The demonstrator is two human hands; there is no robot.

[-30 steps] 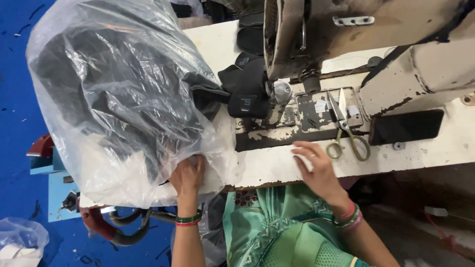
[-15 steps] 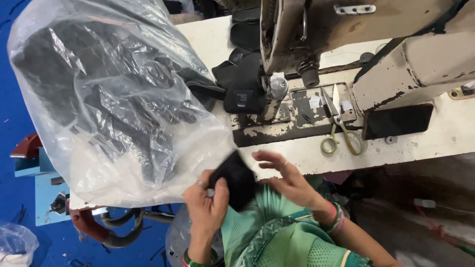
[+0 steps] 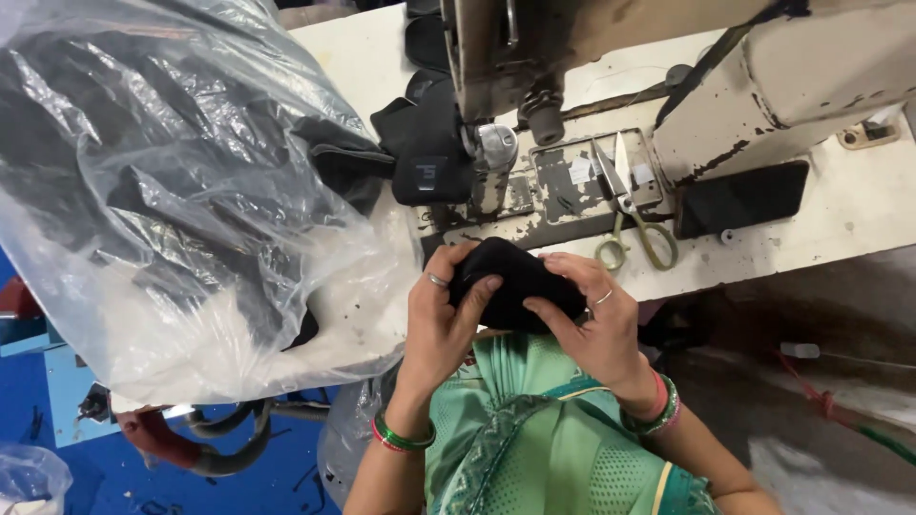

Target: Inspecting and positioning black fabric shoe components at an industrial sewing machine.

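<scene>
A small black fabric piece is held at the near edge of the sewing table, in front of my chest. My left hand grips its left side, thumb on top. My right hand clasps its right side, fingers curled over it. Just beyond stands the worn cream sewing machine, with another black piece lying beside its post. To the left sits a big clear plastic bag full of black pieces.
Scissors with green handles lie on the machine bed next to a black phone. A blue floor and a blue stand lie at lower left, with another plastic bag in the corner.
My left hand left the plastic bag with a black piece and brought it to the table edge. My right hand came off the table and joined it on the piece.
</scene>
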